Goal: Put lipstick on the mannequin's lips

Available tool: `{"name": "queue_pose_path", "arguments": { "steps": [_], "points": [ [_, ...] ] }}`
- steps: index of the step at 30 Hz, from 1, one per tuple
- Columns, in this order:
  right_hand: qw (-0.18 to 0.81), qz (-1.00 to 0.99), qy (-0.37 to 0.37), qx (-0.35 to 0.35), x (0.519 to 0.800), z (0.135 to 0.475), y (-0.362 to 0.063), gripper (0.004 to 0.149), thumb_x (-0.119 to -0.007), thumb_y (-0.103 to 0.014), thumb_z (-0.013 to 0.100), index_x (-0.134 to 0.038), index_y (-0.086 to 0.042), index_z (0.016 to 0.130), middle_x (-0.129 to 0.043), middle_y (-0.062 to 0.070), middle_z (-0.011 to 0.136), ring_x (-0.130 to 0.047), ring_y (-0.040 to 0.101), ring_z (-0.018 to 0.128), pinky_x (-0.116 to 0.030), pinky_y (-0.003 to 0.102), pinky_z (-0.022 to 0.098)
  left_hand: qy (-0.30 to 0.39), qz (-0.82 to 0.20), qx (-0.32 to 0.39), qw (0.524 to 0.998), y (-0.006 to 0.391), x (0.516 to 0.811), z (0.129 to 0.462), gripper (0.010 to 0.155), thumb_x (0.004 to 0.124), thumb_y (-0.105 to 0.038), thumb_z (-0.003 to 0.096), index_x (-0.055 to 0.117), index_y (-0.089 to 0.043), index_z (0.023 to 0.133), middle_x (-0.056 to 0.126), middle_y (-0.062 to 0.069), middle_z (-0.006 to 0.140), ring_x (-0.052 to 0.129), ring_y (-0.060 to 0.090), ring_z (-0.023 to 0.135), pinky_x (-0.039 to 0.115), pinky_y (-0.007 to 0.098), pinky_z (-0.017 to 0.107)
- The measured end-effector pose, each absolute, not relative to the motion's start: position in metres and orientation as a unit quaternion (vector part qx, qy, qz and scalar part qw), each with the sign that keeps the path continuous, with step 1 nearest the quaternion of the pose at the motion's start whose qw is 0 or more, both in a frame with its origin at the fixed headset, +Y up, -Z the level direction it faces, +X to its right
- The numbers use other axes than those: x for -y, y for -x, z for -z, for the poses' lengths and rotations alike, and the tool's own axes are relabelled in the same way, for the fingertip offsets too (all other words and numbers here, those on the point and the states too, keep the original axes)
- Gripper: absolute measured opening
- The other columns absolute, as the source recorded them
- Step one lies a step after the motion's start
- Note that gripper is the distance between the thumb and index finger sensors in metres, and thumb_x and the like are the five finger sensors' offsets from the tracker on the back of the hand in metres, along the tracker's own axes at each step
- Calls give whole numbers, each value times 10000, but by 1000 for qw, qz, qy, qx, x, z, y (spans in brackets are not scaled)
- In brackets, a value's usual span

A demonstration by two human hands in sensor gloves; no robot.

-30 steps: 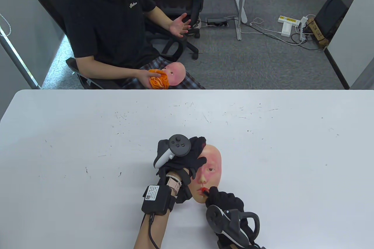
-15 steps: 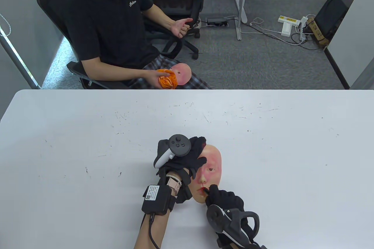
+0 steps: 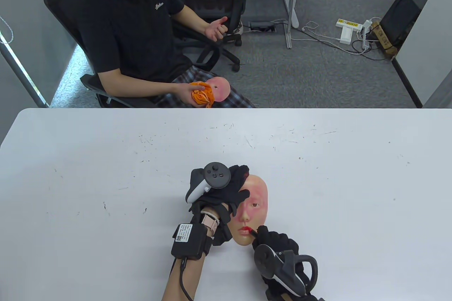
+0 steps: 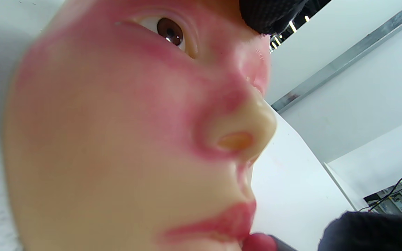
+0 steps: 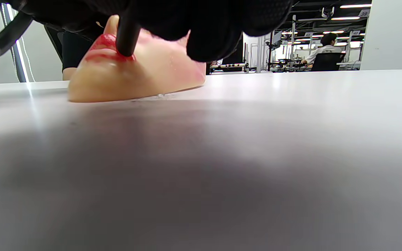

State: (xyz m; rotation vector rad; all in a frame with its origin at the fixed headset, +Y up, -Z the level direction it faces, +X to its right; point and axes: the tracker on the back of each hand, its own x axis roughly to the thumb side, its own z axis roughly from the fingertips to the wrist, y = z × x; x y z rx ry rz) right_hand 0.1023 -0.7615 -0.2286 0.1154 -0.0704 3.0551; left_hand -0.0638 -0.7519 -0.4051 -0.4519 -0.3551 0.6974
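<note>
A skin-coloured mannequin face (image 3: 256, 198) with reddened cheeks lies face up on the white table (image 3: 353, 191). My left hand (image 3: 229, 188) rests on its forehead and left side and holds it in place. My right hand (image 3: 273, 242) grips a black lipstick (image 3: 253, 233); its red tip touches the right end of the red lips (image 3: 246, 229). In the left wrist view the face (image 4: 117, 139) fills the frame and the red tip (image 4: 257, 242) meets the lips (image 4: 222, 223). In the right wrist view the black lipstick barrel (image 5: 127, 33) stands on the red lips (image 5: 103, 47).
A person in a black shirt (image 3: 134, 32) sits across the table and holds a second mannequin face with an orange cloth (image 3: 203, 94). Office chairs, cables and a power strip (image 3: 349, 25) are on the floor beyond.
My right hand has shifted slightly right and down, drawing the lipstick tip across the lips to their right end. My left hand has not moved. The seated person moved his hands.
</note>
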Motion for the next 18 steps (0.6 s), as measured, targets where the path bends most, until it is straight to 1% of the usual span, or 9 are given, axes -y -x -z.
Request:
{"name": "queue_pose_path", "arguments": {
  "steps": [3, 6, 9, 13, 18],
  "points": [
    [35, -996, -67, 45, 760, 227, -95, 514, -676, -452, 467, -702, -199, 914, -875, -42, 576, -897, 215, 580, -737, 422, 521, 219, -337, 172, 900, 64, 752, 405, 759, 698, -424, 517, 239, -410, 1121, 159, -23, 1190, 168, 277, 1094, 236, 524, 823],
    [13, -995, -92, 36, 761, 230, -82, 515, -675, -453, 473, -690, -205, 923, -872, -42, 589, -892, 216, 594, -732, 423, 531, 220, -336, 172, 899, 64, 752, 405, 759, 699, -424, 516, 239, -411, 1120, 160, -24, 1190, 169, 277, 1094, 237, 524, 823],
    [18, -996, -82, 39, 761, 231, -82, 514, -689, -443, 462, -706, -200, 915, -881, -25, 578, -894, 236, 584, -727, 438, 525, 220, -336, 172, 900, 64, 752, 405, 758, 698, -424, 517, 239, -411, 1120, 160, -24, 1190, 170, 277, 1094, 237, 525, 823],
    [23, -994, -69, 83, 758, 225, -88, 506, -729, -431, 426, -773, -186, 866, -905, -7, 518, -914, 245, 528, -743, 447, 485, 219, -339, 172, 899, 64, 752, 406, 759, 699, -424, 517, 239, -411, 1121, 159, -24, 1190, 170, 276, 1094, 235, 524, 823],
    [-4, -994, -100, 53, 760, 230, -75, 507, -709, -441, 455, -728, -204, 902, -886, -21, 562, -896, 233, 573, -729, 438, 519, 220, -338, 173, 899, 64, 752, 406, 759, 698, -424, 517, 240, -409, 1121, 159, -23, 1190, 169, 278, 1093, 236, 525, 823]
  ]
}}
